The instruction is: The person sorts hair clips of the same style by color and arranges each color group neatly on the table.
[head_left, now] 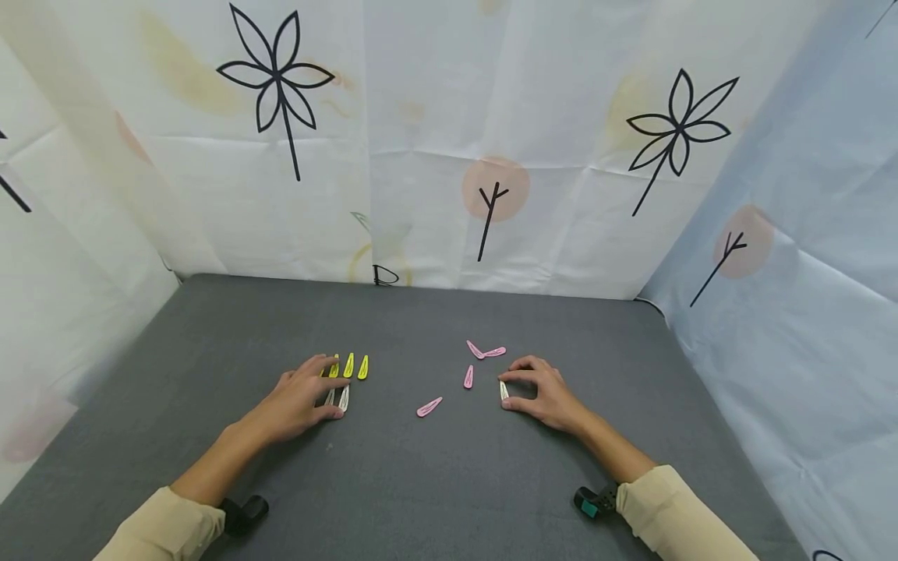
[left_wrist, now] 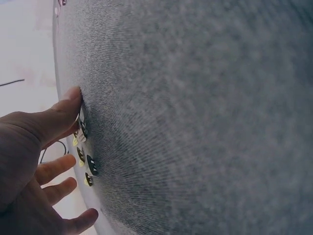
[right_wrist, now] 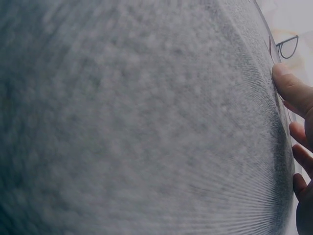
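Note:
On the left, my left hand holds a white snap hair clip lengthwise between thumb and index finger, down at the cloth. Another white clip lies beside it, partly under the fingers. Just beyond stands a row of yellow hair clips, the leftmost ones partly covered by the hand. My right hand pinches a white hair clip end to end at the table surface. In the left wrist view, the thumb touches the clip's end; the right wrist view hides its clip behind the fingers.
Between the hands lie several pink hair clips, among them a lower one, an upright one and a touching pair. Grey cloth covers the table. White printed curtains enclose its back and sides.

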A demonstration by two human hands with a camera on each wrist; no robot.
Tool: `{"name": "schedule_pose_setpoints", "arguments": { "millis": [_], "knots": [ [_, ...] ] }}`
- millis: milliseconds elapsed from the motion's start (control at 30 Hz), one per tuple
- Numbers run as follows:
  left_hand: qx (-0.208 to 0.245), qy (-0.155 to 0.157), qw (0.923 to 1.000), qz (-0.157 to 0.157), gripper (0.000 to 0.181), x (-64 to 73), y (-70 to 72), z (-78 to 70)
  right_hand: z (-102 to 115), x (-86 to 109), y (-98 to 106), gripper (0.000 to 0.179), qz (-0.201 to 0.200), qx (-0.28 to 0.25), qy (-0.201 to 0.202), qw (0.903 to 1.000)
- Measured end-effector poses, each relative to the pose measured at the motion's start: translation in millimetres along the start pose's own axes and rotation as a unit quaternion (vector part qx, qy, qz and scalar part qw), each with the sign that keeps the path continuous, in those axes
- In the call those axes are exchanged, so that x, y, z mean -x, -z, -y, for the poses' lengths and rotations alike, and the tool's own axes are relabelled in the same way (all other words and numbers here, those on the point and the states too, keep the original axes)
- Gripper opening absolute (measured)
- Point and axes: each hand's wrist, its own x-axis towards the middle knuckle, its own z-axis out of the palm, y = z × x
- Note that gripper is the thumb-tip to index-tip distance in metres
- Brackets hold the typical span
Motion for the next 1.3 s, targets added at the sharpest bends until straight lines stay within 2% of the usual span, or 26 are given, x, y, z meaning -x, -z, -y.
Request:
{"name": "schedule_pose_setpoints", "arguments": {
  "millis": [300,700,900,1133,1300],
  "knots": [
    [0.004,-0.005,1.0,-0.005,0.046,2.1,0.5,0.4,2,-1.1,-1,0.037,-0.007,0.004,0.011,0.9999],
    [0.01,0.009,0.9999,0.001,0.046,0.5,0.2,3.4,6,-4.5,-2,0.034,-0.011,0.004,-0.001,0.9999],
    [0.012,0.007,0.9999,0.001,0.045,-0.9,-0.6,4.1,10,-8.7,-7,0.035,-0.031,0.006,0.001,0.9995],
    [0.012,0.016,0.9998,0.005,0.047,-2.6,0.3,6.3,29,-27.0,-21,0.034,-0.037,-0.005,0.017,0.9992],
    [0.01,0.019,0.9997,0.013,0.048,-3.8,-0.4,7.5,54,-46.7,-41,0.034,-0.033,-0.036,0.056,0.9972]
  ]
}}
